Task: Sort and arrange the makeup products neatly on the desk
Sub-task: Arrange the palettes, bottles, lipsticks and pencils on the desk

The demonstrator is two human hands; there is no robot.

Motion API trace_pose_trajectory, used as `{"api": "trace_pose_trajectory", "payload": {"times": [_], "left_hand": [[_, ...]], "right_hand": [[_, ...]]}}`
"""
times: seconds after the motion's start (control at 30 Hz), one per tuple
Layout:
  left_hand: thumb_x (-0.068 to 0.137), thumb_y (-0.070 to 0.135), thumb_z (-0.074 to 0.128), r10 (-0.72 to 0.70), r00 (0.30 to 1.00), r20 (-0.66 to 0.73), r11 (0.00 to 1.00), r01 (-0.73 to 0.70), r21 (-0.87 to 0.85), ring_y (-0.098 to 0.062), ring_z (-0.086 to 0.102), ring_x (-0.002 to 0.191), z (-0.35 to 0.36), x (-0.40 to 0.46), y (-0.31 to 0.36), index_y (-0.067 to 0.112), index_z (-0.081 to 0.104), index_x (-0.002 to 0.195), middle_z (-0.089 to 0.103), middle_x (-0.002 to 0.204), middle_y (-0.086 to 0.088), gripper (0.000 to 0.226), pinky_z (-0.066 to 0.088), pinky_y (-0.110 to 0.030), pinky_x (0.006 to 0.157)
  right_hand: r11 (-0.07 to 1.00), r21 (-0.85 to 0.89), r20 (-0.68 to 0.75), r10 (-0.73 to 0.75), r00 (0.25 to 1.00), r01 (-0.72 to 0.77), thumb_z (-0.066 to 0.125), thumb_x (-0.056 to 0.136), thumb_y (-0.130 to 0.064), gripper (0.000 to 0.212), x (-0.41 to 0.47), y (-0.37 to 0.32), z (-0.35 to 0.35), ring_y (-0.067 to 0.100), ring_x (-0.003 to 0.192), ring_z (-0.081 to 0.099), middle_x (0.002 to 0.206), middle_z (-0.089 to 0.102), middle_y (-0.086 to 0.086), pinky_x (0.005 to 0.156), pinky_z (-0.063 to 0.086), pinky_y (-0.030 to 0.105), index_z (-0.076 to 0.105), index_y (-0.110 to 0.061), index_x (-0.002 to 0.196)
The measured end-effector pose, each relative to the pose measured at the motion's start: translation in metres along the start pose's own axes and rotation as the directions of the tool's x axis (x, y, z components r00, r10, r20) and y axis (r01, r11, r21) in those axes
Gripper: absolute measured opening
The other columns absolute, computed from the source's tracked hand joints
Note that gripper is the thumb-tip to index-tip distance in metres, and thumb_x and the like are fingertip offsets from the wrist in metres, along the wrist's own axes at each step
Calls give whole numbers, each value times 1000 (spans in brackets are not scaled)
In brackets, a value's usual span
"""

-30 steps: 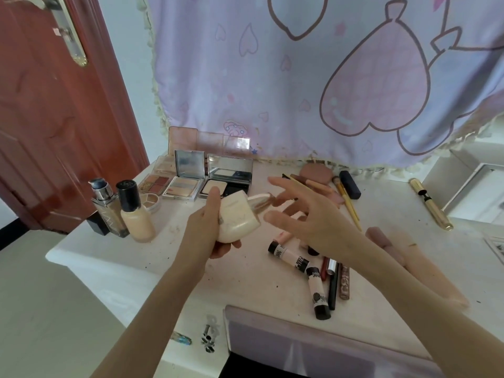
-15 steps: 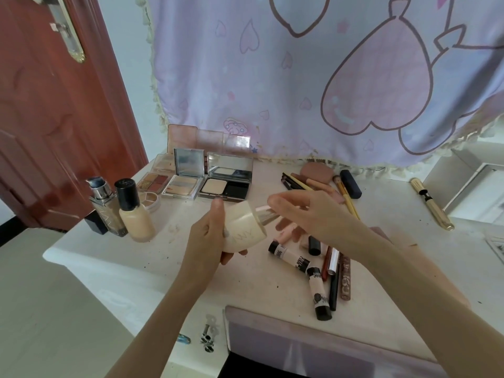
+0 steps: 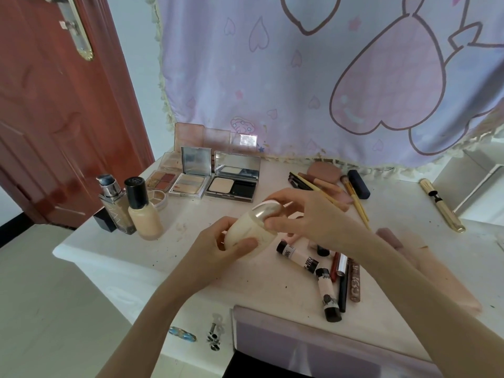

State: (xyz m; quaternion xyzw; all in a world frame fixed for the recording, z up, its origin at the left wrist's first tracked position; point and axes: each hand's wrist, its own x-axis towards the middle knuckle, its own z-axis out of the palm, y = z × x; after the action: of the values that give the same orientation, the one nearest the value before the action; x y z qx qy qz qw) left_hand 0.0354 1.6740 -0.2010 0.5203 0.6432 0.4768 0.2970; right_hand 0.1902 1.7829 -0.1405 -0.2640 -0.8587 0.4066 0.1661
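Observation:
My left hand (image 3: 218, 245) grips a cream oval bottle (image 3: 252, 229) above the middle of the white desk (image 3: 131, 252). My right hand (image 3: 308, 218) holds its shiny cap end (image 3: 266, 212) with curled fingers. Two foundation bottles (image 3: 137, 205) stand at the desk's left. Three open palettes (image 3: 207, 181) lie in a row behind them. Several tubes and pencils (image 3: 327, 279) lie loose at the right of my hands. Brushes and a dark lipstick (image 3: 358, 184) lie at the back right.
A gold tube (image 3: 441, 204) lies at the far right. Pink compacts (image 3: 215, 136) lean against the purple heart-print curtain (image 3: 327, 77). A red door (image 3: 54, 105) stands left. A lilac drawer front (image 3: 313, 342) and hair clips (image 3: 214, 332) sit at the near edge.
My right hand has closed onto the bottle's cap end, from open beside it. The bottle has turned in my left hand and dropped slightly toward the desk.

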Motion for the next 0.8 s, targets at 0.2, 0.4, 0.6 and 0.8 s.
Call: {"api": "trace_pose_trajectory", "payload": {"times": [0.2,0.4,0.6,0.8], "left_hand": [[66,52,65,36,997,-63,995,-31,90,-3,58,82,-8,-1,-8,39,49,97,60,94,13,38,48,-14,67],[80,17,67,86,978,-188,978,-48,201,0,50,80,-15,-2,-17,30,47,104,54,95,17,33,38,-5,63],[81,14,67,105,967,-230,975,-55,213,3,50,81,-12,-2,-20,27,46,105,50,94,22,34,37,0,65],[80,19,67,83,970,-227,974,-31,223,0,50,83,-16,-1,-24,31,47,104,53,95,18,34,35,-9,64]], "right_hand": [[974,-198,-35,-119,992,110,68,83,-20,26,3,-7,15,5,91,55,104,60,-8,83,47,20,64,-24,108],[987,-156,-31,-48,998,43,68,79,-42,50,13,-7,31,6,101,50,117,47,-11,86,46,22,53,-29,125],[970,-216,-78,98,992,-113,55,83,-55,44,20,-14,36,14,81,56,89,61,-3,68,41,21,60,-17,104],[968,-231,-9,-100,995,95,60,83,-11,39,22,-18,31,-1,86,46,112,60,-11,76,34,7,58,-24,119]]}}
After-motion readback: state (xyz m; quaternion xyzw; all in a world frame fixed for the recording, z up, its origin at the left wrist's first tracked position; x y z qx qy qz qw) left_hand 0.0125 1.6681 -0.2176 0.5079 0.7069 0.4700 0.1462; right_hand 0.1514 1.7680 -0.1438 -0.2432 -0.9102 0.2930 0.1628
